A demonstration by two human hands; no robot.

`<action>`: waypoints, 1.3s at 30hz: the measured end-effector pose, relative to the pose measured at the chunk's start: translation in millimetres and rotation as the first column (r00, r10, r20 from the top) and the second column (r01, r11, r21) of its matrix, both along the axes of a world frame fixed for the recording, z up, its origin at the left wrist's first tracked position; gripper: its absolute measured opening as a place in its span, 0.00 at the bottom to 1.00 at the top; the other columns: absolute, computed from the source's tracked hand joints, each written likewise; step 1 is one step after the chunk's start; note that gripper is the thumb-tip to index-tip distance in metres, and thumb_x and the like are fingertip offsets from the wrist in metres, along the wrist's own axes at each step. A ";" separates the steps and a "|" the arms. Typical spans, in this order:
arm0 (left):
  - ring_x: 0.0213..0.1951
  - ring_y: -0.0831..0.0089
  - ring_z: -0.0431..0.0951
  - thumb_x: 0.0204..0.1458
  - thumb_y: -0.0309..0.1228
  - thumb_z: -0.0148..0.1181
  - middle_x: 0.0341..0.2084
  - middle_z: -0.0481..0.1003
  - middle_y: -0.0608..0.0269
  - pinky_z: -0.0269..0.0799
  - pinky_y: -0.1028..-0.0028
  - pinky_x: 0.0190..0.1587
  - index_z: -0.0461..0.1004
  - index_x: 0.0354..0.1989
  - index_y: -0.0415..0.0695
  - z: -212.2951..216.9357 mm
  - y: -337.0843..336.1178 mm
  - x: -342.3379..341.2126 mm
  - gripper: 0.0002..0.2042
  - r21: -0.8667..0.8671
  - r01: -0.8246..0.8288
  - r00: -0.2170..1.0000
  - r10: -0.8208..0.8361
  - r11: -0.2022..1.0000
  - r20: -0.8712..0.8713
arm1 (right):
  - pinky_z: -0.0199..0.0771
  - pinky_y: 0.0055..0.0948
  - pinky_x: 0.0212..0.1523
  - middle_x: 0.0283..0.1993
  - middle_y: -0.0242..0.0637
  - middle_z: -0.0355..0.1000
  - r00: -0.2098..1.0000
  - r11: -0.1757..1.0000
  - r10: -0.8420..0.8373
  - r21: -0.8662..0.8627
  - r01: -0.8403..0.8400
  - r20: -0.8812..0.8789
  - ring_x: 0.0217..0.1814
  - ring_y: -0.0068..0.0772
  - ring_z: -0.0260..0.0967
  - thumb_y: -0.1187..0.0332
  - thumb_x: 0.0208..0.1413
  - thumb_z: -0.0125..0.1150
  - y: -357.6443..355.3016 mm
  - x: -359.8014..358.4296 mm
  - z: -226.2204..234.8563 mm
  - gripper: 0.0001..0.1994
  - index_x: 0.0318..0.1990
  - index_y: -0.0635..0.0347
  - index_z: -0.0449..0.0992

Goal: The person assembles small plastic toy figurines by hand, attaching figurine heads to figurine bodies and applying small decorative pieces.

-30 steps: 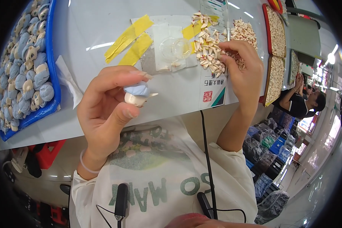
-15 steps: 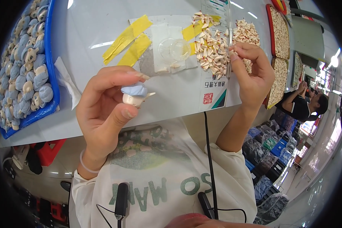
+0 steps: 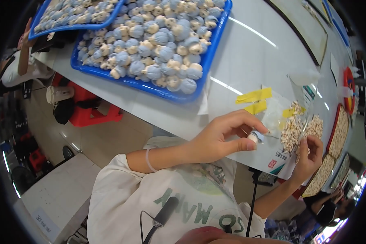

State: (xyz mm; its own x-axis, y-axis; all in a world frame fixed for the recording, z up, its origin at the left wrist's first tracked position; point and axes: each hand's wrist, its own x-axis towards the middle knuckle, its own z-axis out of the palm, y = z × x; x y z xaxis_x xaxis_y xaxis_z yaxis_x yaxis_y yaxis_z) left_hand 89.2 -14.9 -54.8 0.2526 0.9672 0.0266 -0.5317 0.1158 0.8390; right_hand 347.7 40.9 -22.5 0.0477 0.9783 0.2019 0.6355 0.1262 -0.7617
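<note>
My left hand [image 3: 225, 136] pinches a small blue-and-cream toy figure head [image 3: 255, 137] between thumb and fingers, just above the white table's [image 3: 248, 61] near edge. My right hand [image 3: 311, 156] is lower right, fingers curled by a pile of small cream toy parts [image 3: 292, 130] on a clear plastic bag; whether it holds a piece is unclear. Yellow tape strips [image 3: 254, 100] lie just beyond my left hand.
A blue tray [image 3: 209, 61] filled with several blue-and-cream figure heads sits at the far left of the table, a second blue tray [image 3: 75, 24] behind it. Red-rimmed trays [image 3: 337, 130] of small parts stand at the right. Other people sit at far left [image 3: 22, 65] and lower right [image 3: 327, 207]. A red stool [image 3: 91, 110] is under the table.
The view has swung left, bringing the blue trays into the middle. My left hand still holds the figure head; my right hand has come down from the parts pile toward the table edge.
</note>
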 end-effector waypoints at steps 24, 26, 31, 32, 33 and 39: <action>0.37 0.81 0.68 0.50 0.25 0.54 0.36 0.68 0.64 0.66 0.80 0.40 0.66 0.44 0.40 -3.9 -4.8 -2.6 0.13 -0.016 -0.040 0.994 0.042 0.999 0.102 | 0.70 0.23 0.33 0.33 0.42 0.68 0.895 0.990 0.124 -0.005 -0.140 -0.428 0.30 0.27 0.67 0.79 0.49 0.54 -11.0 -12.1 -0.8 0.04 0.32 0.67 0.66; 0.38 0.80 0.69 0.50 0.25 0.53 0.38 0.67 0.63 0.66 0.80 0.40 0.65 0.45 0.39 4.1 -9.2 -9.8 0.13 -0.037 -0.011 0.992 0.016 0.999 0.129 | 0.69 0.23 0.33 0.32 0.41 0.68 0.879 0.988 0.118 -0.037 -0.152 -0.462 0.30 0.26 0.66 0.78 0.48 0.55 -11.8 -12.6 -0.3 0.04 0.32 0.68 0.67; 0.40 0.77 0.70 0.50 0.25 0.52 0.42 0.66 0.61 0.67 0.78 0.42 0.63 0.46 0.37 10.5 -20.8 -28.6 0.14 -0.045 -0.003 0.987 0.010 0.999 0.161 | 0.69 0.22 0.32 0.32 0.39 0.67 0.864 0.988 0.139 0.009 -0.154 -0.483 0.31 0.26 0.65 0.78 0.47 0.56 -11.6 -12.2 -2.9 0.04 0.31 0.67 0.70; 0.41 0.77 0.69 0.50 0.25 0.52 0.42 0.66 0.61 0.67 0.78 0.43 0.63 0.46 0.38 12.1 -22.8 -31.9 0.14 -0.057 -0.007 0.990 0.015 0.998 0.142 | 0.69 0.22 0.32 0.32 0.39 0.66 0.859 0.988 0.143 0.019 -0.154 -0.491 0.31 0.26 0.65 0.78 0.47 0.57 -11.2 -13.7 -2.6 0.04 0.31 0.67 0.71; 0.41 0.77 0.69 0.50 0.25 0.52 0.43 0.65 0.61 0.67 0.78 0.43 0.63 0.46 0.38 13.6 -24.8 -35.2 0.14 -0.068 -0.010 0.992 0.019 0.998 0.123 | 0.69 0.22 0.32 0.32 0.39 0.66 0.860 0.988 0.143 0.020 -0.153 -0.490 0.31 0.26 0.65 0.78 0.47 0.57 -10.4 -15.5 -2.1 0.04 0.31 0.67 0.71; 0.43 0.76 0.68 0.50 0.27 0.53 0.43 0.64 0.60 0.66 0.78 0.44 0.63 0.46 0.38 18.3 -34.6 -46.4 0.15 0.039 -0.085 0.993 0.082 0.996 0.081 | 0.68 0.20 0.32 0.32 0.37 0.66 0.886 0.984 0.176 0.056 -0.168 -0.429 0.30 0.25 0.64 0.78 0.45 0.58 -10.0 -22.1 2.2 0.03 0.30 0.67 0.72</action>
